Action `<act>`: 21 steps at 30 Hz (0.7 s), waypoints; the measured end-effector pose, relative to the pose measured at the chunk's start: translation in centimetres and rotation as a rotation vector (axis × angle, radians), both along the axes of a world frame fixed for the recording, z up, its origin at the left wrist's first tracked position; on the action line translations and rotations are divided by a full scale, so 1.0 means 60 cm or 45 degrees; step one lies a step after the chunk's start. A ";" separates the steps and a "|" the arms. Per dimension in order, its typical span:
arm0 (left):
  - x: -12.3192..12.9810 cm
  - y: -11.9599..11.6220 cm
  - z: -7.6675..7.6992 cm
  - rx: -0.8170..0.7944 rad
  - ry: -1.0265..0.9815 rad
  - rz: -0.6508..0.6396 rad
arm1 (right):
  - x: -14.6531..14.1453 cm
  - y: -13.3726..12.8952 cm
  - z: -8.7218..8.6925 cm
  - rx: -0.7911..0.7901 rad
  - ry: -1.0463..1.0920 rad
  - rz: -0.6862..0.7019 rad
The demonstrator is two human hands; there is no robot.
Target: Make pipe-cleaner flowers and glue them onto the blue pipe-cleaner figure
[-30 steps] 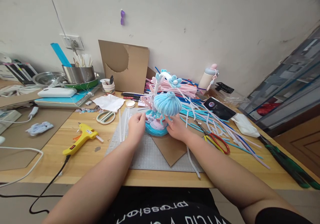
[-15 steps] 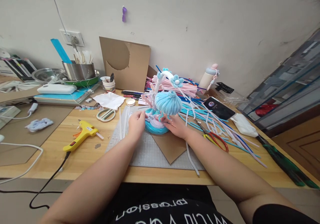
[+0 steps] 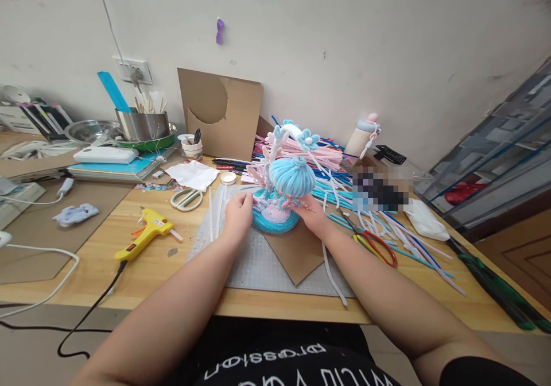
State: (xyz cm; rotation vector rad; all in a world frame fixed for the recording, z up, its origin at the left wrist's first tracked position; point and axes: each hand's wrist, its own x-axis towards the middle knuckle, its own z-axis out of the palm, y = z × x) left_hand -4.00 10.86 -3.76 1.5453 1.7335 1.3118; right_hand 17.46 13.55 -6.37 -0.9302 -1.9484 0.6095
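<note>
Off the front of the fuzzy craft (image 3: 275,220) and out to its right side, the right hand (image 3: 313,213) had moved, so more of the round blue bottom showed than in the earlier frame. The left hand (image 3: 239,213) was at the left edge in both frames, fingers curled and thumb close to them. Nobody could tell if it pinched the edge. The right hand's fingertips were partly hidden by blue curls, so their grip could not be told either.

The craft stood upright near the middle of the desk (image 3: 150,282), over a gray mat (image 3: 253,271) and brown cardboard (image 3: 297,257). Its long way went up, and its top bent over to the right, above a puffy blue dome (image 3: 293,177).
</note>
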 end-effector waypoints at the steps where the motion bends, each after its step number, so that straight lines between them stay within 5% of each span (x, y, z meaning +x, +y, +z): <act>1: 0.000 0.000 0.000 -0.002 0.000 -0.002 | -0.002 0.002 -0.003 -0.016 0.032 -0.015; 13: -0.001 0.007 -0.006 -0.033 -0.082 0.032 | -0.008 -0.031 0.030 -0.067 -0.124 -0.086; 18: -0.013 0.016 -0.011 -0.130 -0.249 0.281 | 0.015 -0.007 0.029 -0.085 -0.011 -0.339; 21: -0.013 0.022 -0.022 -0.235 -0.371 0.292 | 0.032 0.016 0.016 -0.179 0.060 -0.466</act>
